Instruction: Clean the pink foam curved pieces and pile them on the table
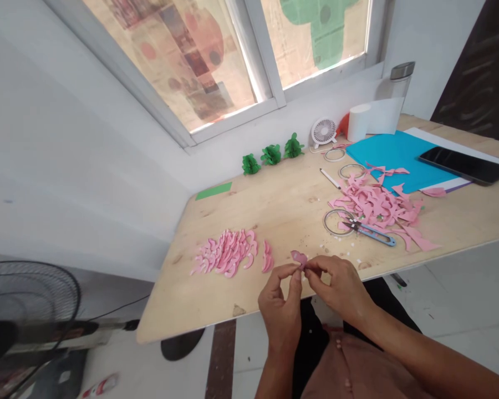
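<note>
Between my hands, just over the table's near edge, is a small pink paper piece (299,258). My left hand (283,293) pinches its lower end between thumb and forefinger. With its fingertips closed, my right hand (336,280) grips the same piece from the right side. Left of my hands lies a pile of curved pink paper cutouts (227,252), with a small separate stack of cutouts (267,256) beside it. To the right, blue-handled thread snips (372,231) rest against a heap of pink paper scraps (378,202).
Several rolls of tape or wire rings (325,224) lie near the scraps. Three green paper shapes (271,154) and a small white fan (323,132) stand along the wall. Blue sheets (393,155), a phone (466,164), a pen (330,179) and a green strip (213,190) are on the table (183,310).
</note>
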